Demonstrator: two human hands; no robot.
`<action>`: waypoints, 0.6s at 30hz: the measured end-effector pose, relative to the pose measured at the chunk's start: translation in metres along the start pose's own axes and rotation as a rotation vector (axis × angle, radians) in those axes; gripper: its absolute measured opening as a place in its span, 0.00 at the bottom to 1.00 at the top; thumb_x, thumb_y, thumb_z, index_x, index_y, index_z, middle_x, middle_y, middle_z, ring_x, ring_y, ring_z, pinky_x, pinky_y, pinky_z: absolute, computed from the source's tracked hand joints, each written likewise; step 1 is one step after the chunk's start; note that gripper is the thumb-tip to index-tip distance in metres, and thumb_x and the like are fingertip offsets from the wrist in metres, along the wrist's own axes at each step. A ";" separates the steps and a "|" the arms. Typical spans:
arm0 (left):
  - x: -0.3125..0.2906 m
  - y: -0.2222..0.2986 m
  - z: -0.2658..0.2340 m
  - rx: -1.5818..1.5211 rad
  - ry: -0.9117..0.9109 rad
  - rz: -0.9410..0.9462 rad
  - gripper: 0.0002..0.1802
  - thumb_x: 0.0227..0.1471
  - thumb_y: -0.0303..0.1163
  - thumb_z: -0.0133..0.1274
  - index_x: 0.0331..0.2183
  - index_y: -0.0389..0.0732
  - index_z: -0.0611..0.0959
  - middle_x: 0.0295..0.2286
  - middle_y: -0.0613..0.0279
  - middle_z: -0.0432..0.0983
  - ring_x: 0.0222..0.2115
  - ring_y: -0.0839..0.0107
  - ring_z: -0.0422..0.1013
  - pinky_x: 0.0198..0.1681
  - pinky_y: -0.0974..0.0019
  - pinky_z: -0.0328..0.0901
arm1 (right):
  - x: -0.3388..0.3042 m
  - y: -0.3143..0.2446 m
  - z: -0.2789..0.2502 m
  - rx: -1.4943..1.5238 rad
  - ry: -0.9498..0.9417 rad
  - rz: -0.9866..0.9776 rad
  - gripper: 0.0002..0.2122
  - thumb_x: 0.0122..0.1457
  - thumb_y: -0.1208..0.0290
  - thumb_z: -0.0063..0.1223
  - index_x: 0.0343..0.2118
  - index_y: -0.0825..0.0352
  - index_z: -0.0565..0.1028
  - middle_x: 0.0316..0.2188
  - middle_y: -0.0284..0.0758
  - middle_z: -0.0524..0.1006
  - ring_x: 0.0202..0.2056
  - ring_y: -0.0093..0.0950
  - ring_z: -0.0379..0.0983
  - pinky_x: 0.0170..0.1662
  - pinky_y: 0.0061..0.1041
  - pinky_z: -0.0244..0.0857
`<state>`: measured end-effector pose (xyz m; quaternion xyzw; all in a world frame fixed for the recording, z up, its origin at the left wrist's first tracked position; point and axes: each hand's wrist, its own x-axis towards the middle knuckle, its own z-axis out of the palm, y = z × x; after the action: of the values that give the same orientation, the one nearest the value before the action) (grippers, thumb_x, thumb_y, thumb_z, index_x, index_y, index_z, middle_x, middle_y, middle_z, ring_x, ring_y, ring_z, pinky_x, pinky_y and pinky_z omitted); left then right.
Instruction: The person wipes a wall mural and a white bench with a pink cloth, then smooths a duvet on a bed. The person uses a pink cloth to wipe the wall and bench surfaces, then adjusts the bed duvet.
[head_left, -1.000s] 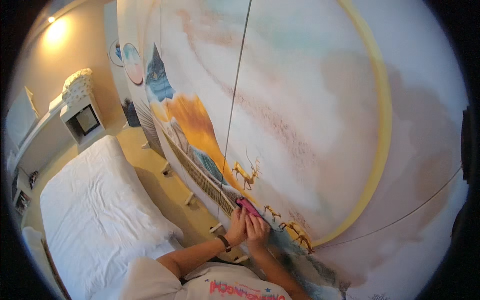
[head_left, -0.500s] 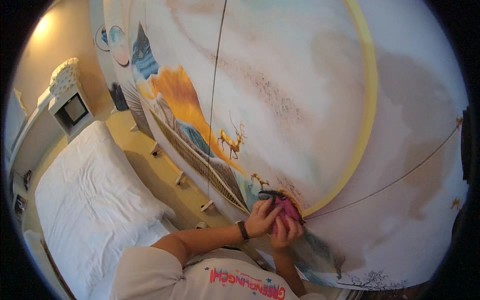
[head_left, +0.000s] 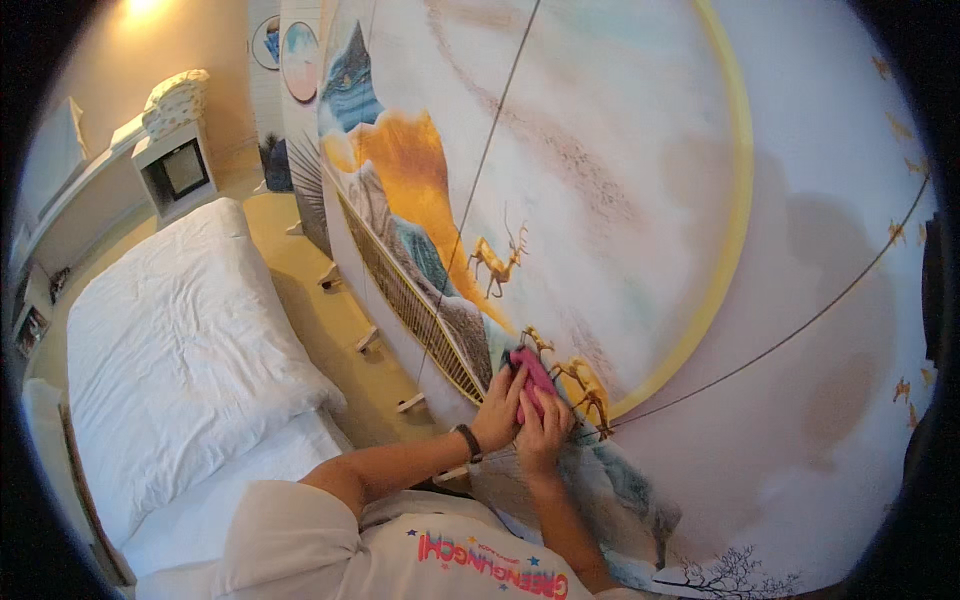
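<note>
A folded pink cloth (head_left: 533, 372) is pressed against a large painted panel (head_left: 620, 280), just below a small golden deer (head_left: 537, 340). My left hand (head_left: 496, 412), with a dark band at the wrist, grips the cloth's left side, fingers bent onto it. On its lower right, my right hand (head_left: 543, 430) holds it too, fingertips lying over the pink fabric. The two hands nearly touch. Right of the cloth is another golden deer (head_left: 585, 385), and a bigger golden deer (head_left: 498, 260) is higher up the panel. The underside of the cloth is hidden.
A bed (head_left: 190, 370) with rumpled white covers fills the left side. Small feet (head_left: 367, 340) jut from the panel's base over the yellowish floor (head_left: 300, 280). A white cabinet (head_left: 178, 170) with a dark front is at the far left. Dark thin lines cross the panel.
Both hands have slid the pink cloth leftward along the panel, uncovering the golden deer it was over. The view has turned, so the bed and panel art appear shifted.
</note>
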<state>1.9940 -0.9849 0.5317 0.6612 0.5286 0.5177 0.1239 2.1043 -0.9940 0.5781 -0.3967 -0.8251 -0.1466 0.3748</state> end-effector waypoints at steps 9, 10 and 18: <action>0.047 -0.119 -0.033 0.068 0.087 -0.126 0.41 0.46 0.28 0.55 0.59 0.35 0.56 0.56 0.35 0.52 0.55 0.39 0.52 0.59 0.51 0.49 | 0.063 -0.028 0.113 0.036 -0.090 -0.101 0.15 0.51 0.77 0.51 0.43 0.67 0.76 0.43 0.37 0.72 0.47 0.37 0.67 0.50 0.38 0.61; 0.037 -0.132 -0.027 0.062 0.045 -0.176 0.41 0.46 0.28 0.55 0.59 0.34 0.56 0.55 0.34 0.51 0.55 0.38 0.51 0.59 0.51 0.49 | 0.050 -0.027 0.129 0.018 -0.134 -0.106 0.15 0.51 0.77 0.50 0.44 0.67 0.75 0.43 0.37 0.72 0.47 0.37 0.67 0.50 0.37 0.61; -0.087 -0.155 0.044 -0.100 -0.357 -0.350 0.42 0.47 0.26 0.54 0.59 0.29 0.53 0.55 0.28 0.49 0.54 0.33 0.51 0.58 0.48 0.51 | -0.082 -0.012 0.138 -0.029 -0.520 0.079 0.14 0.48 0.78 0.53 0.41 0.69 0.76 0.41 0.39 0.73 0.45 0.39 0.68 0.49 0.40 0.62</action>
<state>1.9497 -0.9763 0.3543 0.6335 0.5784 0.3890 0.3357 2.0591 -0.9721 0.4253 -0.4582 -0.8753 -0.0368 0.1499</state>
